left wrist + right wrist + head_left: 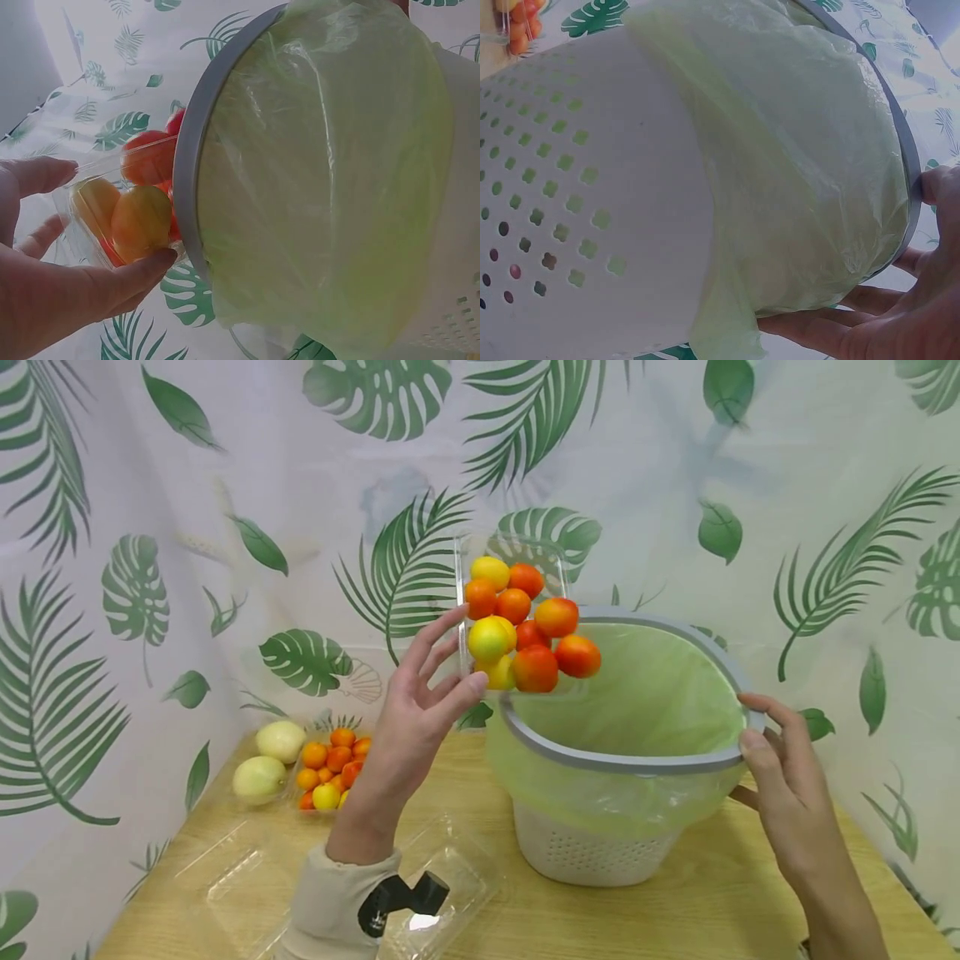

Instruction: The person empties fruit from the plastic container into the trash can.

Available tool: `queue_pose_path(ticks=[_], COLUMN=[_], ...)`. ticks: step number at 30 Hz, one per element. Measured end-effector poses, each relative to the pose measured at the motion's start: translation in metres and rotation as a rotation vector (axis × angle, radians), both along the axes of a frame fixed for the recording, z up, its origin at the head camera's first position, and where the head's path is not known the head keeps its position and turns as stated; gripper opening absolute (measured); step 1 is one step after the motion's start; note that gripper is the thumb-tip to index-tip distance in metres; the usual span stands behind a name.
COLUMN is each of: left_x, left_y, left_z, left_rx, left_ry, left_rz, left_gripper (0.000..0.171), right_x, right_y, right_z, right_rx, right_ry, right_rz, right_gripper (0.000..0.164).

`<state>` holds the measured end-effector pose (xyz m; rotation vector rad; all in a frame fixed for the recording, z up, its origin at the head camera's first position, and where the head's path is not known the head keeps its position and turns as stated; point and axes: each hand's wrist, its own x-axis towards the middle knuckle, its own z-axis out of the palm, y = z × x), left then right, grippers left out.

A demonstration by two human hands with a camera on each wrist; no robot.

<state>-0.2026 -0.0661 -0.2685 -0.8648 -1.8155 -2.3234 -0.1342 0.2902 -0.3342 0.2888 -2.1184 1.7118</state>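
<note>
head view: bright | wrist views: dim | glare: clear plastic container (441,897)

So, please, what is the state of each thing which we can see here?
Left hand: holding clear container
Clear container: lifted, looks tilted
Held tomatoes: inside that container
Right hand: gripping basket rim
Basket: lined, mouth open
Green bag: folded over the rim
Other tomatoes: grouped, partly hidden
Pale melons: two, unheld
Clear plastic pieces: lying flat, nothing visible inside

Red, orange, yellow fruit (513,607) — pale green liner (637,702), grey rim (630,766), green-leafed backdrop (652,510)
</note>
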Motion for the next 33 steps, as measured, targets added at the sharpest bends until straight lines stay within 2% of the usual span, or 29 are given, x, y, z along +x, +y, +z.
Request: queue_pose_path(ticks=[7,13,21,29,33], left_x=[0.002,0.003,0.002,0.002,0.001], left_y=[0.006,0.015,0.025,0.026,0.028], left_z=[0.000,-0.002,-0.003,-0.002,-0.003], left_rx=[-0.063,-0.070,-0.053,-0.155,-0.176], left_ry=[0.046,0.079,0.130,0.231,0.265], left_rz=[0.042,0.061,0.036,0.075,0.081], left_gripper=[0.064,0.064,0.063,0.061,0.060], right_x=[0.001,0.001,0.003,0.002,0.002], right_y=[-0.001,0.001,0.001,-0.001,-0.001], right_z=[-0.001,-0.002,-0.001,0.001,0.002], right_rx=[0.005,0.018,0.059,0.048,0.055], right_ry=[0.006,-0.005,-0.021,-0.009,-0.008], right_rz=[-0.004,-0.010,-0.036,-0.030,-0.038], right_gripper=[0.047,0.047,0.047,0.047,0.047])
